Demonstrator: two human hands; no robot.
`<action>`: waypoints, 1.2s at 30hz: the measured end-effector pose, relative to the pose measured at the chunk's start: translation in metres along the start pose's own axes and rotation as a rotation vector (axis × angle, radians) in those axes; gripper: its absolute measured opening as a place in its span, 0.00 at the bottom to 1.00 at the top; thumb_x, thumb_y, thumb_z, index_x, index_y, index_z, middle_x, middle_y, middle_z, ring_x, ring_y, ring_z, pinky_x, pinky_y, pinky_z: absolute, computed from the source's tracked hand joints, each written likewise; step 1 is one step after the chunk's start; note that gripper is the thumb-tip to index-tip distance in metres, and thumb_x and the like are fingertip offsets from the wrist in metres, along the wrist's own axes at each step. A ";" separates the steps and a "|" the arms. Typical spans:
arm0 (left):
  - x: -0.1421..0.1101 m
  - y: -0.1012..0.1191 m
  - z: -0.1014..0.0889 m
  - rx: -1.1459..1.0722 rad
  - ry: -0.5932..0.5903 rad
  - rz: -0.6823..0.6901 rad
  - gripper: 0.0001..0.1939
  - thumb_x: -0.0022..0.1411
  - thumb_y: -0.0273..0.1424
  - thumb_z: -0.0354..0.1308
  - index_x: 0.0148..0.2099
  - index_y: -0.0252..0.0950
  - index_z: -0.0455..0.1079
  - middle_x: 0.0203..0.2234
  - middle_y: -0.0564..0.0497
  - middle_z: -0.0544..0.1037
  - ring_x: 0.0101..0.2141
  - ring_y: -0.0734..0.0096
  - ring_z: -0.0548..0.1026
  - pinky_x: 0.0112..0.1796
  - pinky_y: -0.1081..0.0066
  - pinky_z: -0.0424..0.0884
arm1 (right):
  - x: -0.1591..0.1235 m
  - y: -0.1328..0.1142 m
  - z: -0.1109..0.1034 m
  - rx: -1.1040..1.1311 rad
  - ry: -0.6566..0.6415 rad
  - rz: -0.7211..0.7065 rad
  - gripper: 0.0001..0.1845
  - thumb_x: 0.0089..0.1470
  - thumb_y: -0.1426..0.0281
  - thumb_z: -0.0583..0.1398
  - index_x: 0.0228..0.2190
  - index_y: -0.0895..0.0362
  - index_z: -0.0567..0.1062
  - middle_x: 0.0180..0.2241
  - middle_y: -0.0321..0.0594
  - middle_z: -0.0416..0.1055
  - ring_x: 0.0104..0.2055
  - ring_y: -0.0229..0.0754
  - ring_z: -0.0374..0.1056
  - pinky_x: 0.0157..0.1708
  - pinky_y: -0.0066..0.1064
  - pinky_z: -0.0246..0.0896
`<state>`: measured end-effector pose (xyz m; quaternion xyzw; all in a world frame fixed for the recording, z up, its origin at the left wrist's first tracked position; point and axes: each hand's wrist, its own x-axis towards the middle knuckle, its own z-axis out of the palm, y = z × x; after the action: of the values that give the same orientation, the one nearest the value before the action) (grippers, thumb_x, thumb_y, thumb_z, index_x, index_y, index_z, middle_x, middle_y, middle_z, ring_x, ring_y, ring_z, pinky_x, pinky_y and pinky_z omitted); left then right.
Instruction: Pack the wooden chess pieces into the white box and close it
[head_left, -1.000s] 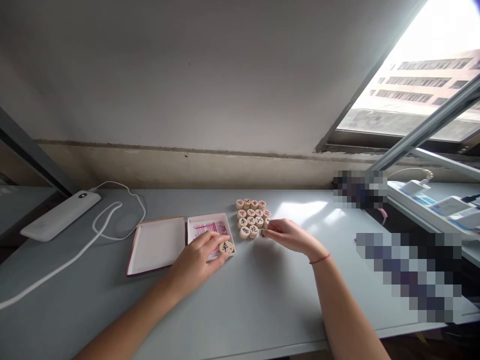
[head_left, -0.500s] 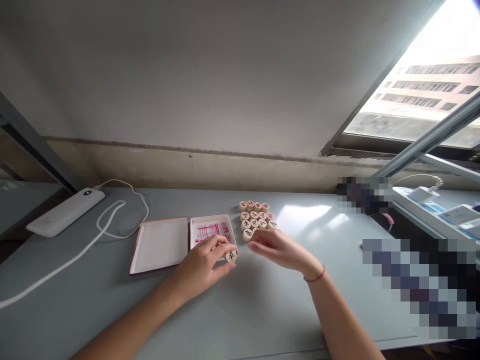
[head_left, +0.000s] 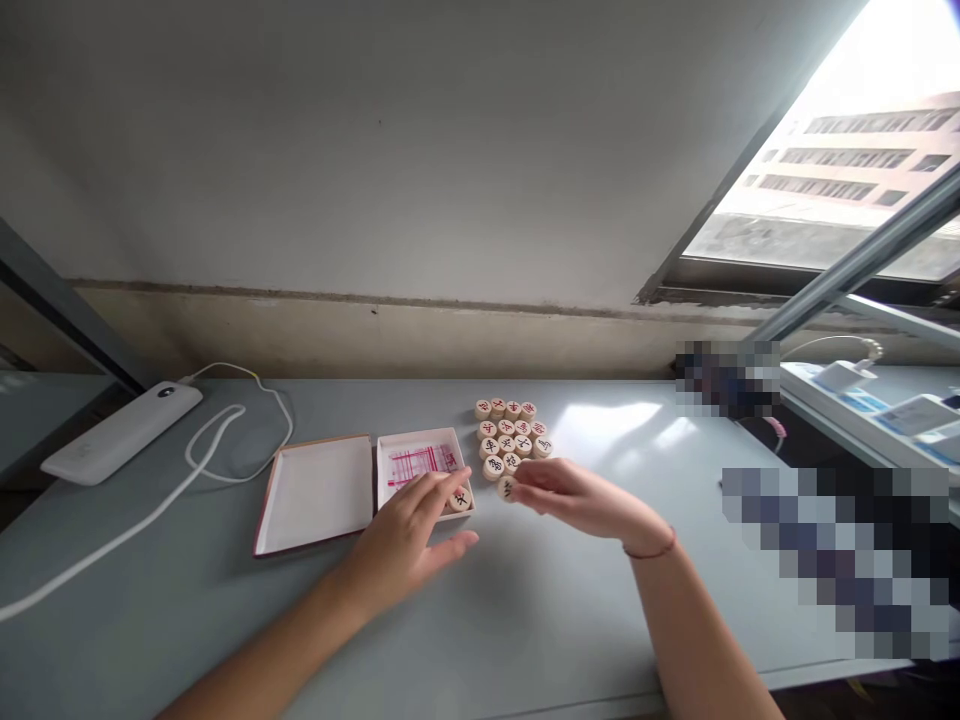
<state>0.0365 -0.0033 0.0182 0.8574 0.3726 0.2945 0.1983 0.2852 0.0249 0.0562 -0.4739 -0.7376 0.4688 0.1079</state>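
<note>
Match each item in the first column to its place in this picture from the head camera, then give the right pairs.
Items:
1. left hand
2. right hand
3. xiangqi pieces
4. white power bank

Places:
A. far left of the table, cable attached
B. over a corner of the pink-papered box tray
C. at a piece on the group's near edge
D. grouped right of the tray

Pairs: 1-B; 2-C; 3-D; 4-A

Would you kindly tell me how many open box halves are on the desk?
2: the white box half on the left, and the papered box half just to its right, with the left hand over its near edge.
</note>
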 end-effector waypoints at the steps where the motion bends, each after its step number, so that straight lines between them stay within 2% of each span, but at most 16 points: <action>1: 0.000 0.000 0.000 0.003 -0.002 -0.007 0.27 0.66 0.36 0.54 0.64 0.45 0.51 0.46 0.49 0.72 0.45 0.65 0.73 0.47 0.65 0.72 | -0.002 0.006 -0.006 -0.037 0.038 0.063 0.19 0.59 0.55 0.51 0.25 0.56 0.63 0.23 0.32 0.57 0.24 0.33 0.50 0.24 0.27 0.47; 5: 0.000 0.000 -0.001 0.016 -0.017 -0.010 0.23 0.67 0.32 0.52 0.62 0.45 0.54 0.45 0.50 0.72 0.45 0.66 0.73 0.47 0.66 0.72 | -0.003 0.030 -0.021 -0.191 0.174 0.274 0.18 0.57 0.57 0.51 0.22 0.55 0.61 0.22 0.32 0.57 0.24 0.35 0.50 0.24 0.29 0.46; 11: 0.000 -0.002 0.001 0.060 0.011 0.037 0.21 0.66 0.27 0.51 0.59 0.44 0.57 0.46 0.50 0.72 0.45 0.67 0.73 0.47 0.66 0.71 | 0.005 0.039 -0.021 -0.176 0.175 0.324 0.20 0.58 0.55 0.49 0.22 0.56 0.63 0.23 0.36 0.63 0.25 0.37 0.56 0.26 0.29 0.51; 14: 0.001 -0.004 0.001 0.084 0.045 0.054 0.20 0.66 0.27 0.51 0.59 0.43 0.58 0.44 0.49 0.72 0.44 0.66 0.73 0.46 0.65 0.71 | 0.004 0.036 -0.021 -0.179 0.164 0.318 0.23 0.59 0.53 0.47 0.23 0.56 0.64 0.24 0.37 0.64 0.25 0.37 0.58 0.27 0.30 0.53; 17: 0.003 -0.007 0.002 0.124 0.072 0.052 0.19 0.65 0.27 0.51 0.58 0.41 0.59 0.43 0.48 0.73 0.44 0.65 0.73 0.45 0.65 0.71 | 0.004 0.036 -0.018 -0.232 0.156 0.292 0.23 0.56 0.50 0.50 0.21 0.55 0.60 0.22 0.35 0.62 0.23 0.36 0.55 0.24 0.29 0.50; 20: 0.004 -0.009 0.004 0.185 0.078 0.043 0.18 0.65 0.27 0.51 0.57 0.40 0.60 0.44 0.48 0.74 0.44 0.64 0.74 0.45 0.63 0.71 | 0.008 0.038 -0.012 -0.335 0.202 0.251 0.19 0.54 0.54 0.54 0.21 0.54 0.58 0.22 0.35 0.62 0.23 0.36 0.53 0.23 0.29 0.48; 23: 0.005 -0.011 0.007 0.232 0.049 0.035 0.19 0.65 0.28 0.52 0.57 0.39 0.60 0.48 0.46 0.74 0.47 0.62 0.73 0.46 0.62 0.69 | 0.010 0.038 -0.007 -0.414 0.211 0.249 0.15 0.54 0.62 0.53 0.20 0.54 0.55 0.20 0.34 0.60 0.23 0.37 0.52 0.23 0.29 0.46; 28: 0.004 -0.010 0.016 0.349 -0.059 0.042 0.22 0.65 0.30 0.53 0.59 0.35 0.58 0.52 0.42 0.73 0.50 0.58 0.72 0.46 0.59 0.67 | 0.005 0.031 -0.006 -0.421 0.114 0.319 0.20 0.49 0.68 0.54 0.17 0.55 0.46 0.16 0.31 0.44 0.20 0.34 0.38 0.20 0.31 0.35; 32: 0.004 -0.005 0.021 0.412 -0.108 0.055 0.17 0.66 0.26 0.49 0.57 0.36 0.62 0.47 0.45 0.76 0.46 0.61 0.74 0.45 0.61 0.64 | 0.005 0.023 -0.003 -0.394 0.100 0.260 0.20 0.51 0.68 0.53 0.17 0.55 0.46 0.16 0.31 0.44 0.20 0.34 0.38 0.20 0.31 0.35; 36: 0.006 0.000 0.020 0.349 -0.132 0.052 0.15 0.66 0.25 0.49 0.55 0.37 0.63 0.44 0.47 0.76 0.43 0.64 0.75 0.44 0.63 0.66 | 0.008 0.016 0.003 -0.411 0.106 0.188 0.19 0.51 0.69 0.53 0.17 0.55 0.47 0.16 0.30 0.45 0.20 0.34 0.39 0.20 0.31 0.36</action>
<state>0.0528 -0.0012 0.0058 0.9056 0.3817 0.1738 0.0630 0.2887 0.0310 0.0390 -0.5763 -0.7636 0.2910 0.0035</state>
